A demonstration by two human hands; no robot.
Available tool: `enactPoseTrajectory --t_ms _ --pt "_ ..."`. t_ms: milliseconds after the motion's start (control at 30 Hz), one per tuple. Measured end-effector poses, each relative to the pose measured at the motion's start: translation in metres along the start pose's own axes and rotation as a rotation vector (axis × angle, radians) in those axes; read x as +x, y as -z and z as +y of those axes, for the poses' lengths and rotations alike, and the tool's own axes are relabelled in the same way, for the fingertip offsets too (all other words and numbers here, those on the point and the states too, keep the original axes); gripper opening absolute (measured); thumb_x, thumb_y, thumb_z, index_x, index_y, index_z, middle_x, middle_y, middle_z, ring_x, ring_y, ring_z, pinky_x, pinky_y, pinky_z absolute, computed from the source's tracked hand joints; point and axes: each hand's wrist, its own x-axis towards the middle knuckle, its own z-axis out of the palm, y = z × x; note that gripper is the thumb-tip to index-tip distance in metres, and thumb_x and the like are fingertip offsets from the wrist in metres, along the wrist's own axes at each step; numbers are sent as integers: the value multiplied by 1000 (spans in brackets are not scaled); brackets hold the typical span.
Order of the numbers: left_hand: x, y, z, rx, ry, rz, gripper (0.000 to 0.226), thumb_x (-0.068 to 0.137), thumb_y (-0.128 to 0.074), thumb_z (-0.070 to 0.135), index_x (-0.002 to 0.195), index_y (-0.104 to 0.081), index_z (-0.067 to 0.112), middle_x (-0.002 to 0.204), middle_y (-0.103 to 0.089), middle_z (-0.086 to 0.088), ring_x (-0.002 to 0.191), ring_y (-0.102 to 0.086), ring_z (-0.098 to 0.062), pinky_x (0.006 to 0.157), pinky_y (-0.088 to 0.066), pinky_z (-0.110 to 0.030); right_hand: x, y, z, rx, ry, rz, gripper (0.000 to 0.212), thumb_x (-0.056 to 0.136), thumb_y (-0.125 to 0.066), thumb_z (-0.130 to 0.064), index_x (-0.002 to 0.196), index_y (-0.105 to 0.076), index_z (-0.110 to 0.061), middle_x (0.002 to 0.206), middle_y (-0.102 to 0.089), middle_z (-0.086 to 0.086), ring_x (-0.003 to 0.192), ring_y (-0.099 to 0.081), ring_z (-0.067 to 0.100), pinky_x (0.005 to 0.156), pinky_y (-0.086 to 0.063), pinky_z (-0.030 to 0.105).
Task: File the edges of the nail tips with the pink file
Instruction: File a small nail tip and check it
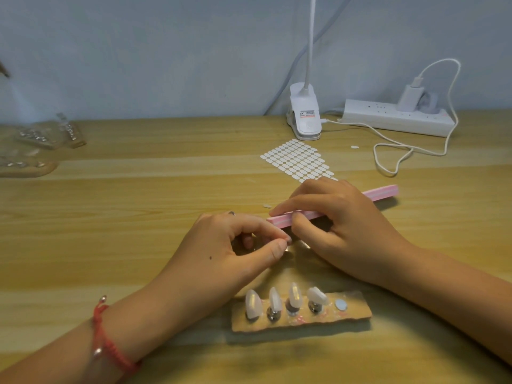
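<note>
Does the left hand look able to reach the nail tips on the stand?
Probably yes: the stand with its nail tips lies close to the left hand, nothing between. But its fingers pinch a small piece at the file, so it would likely have to put that down first.

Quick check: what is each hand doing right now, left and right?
Left hand: pinching a small nail tip, mostly hidden, between thumb and forefinger.
Right hand: gripping the pink file.
</note>
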Motion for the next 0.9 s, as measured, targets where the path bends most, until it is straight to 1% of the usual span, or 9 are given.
enactPoseTrajectory --t_ms 100,200,267,333,400,500,667,767,900 --pt "0 0 -1 0 -5 -2 16 71 -68 46 86 -72 46 76 -69 19 70 -58 -12 64 -48 -20 0 0 0 1 2 1 32 83 -48 -31 97 -77 -29 91 -66 -9 90 -59 14 82 -44 42" --pt "0 0 -2 0 -10 1 18 70 -66 49 86 -72 45 75 -69 17 68 -58 -11 63 -48 -21 0 0 0 4 3 -7 39 81 -42 -37 98 -77 -30 91 -66 -9 90 -59 14 82 -44 42" --pt "0 0 -2 1 -18 0 23 68 -62 55 87 -72 45 75 -69 16 68 -57 -11 63 -47 -21 0 0 0 0 3 -5 36 82 -45 -35 98 -77 -30 91 -66 -9 90 -59 14 82 -44 42" --pt "0 0 -2 4 -20 -3 25 67 -60 56 87 -72 46 74 -69 15 67 -57 -10 63 -47 -22 0 -1 0 -3 2 -1 31 82 -50 -29 98 -77 -30 91 -66 -9 91 -59 14 83 -44 42" --pt "0 0 -2 7 -18 -3 23 68 -62 55 87 -72 46 74 -69 15 67 -57 -9 63 -47 -21 0 -1 1 -5 4 0 30 82 -51 -27 98 -77 -29 91 -66 -9 91 -59 15 83 -44 43" --pt "1 0 -1 11 -11 -5 17 71 -67 46 86 -72 45 75 -69 16 68 -57 -10 63 -47 -21 1 0 1 -5 5 -6 30 82 -51 -27 98 -77 -30 92 -66 -9 91 -59 15 83 -44 42" --pt "1 0 -2 6 -26 -9 24 68 -61 55 87 -72 45 76 -70 16 69 -58 -12 64 -48 -22 0 0 0 -3 5 -7 30 82 -51 -27 98 -77 -29 92 -66 -9 91 -59 14 83 -43 42" --pt "1 0 -2 6 -14 -9 18 71 -66 49 87 -72 45 78 -70 15 70 -58 -12 65 -48 -23 0 0 0 -2 4 -6 31 82 -51 -27 98 -77 -28 92 -66 -8 90 -59 16 83 -44 42" --pt "1 0 -2 12 -15 -8 16 72 -67 45 87 -72 45 77 -70 17 69 -57 -10 63 -47 -20 0 -1 1 -6 2 -6 31 82 -51 -28 98 -77 -28 92 -66 -8 91 -59 15 83 -44 42"
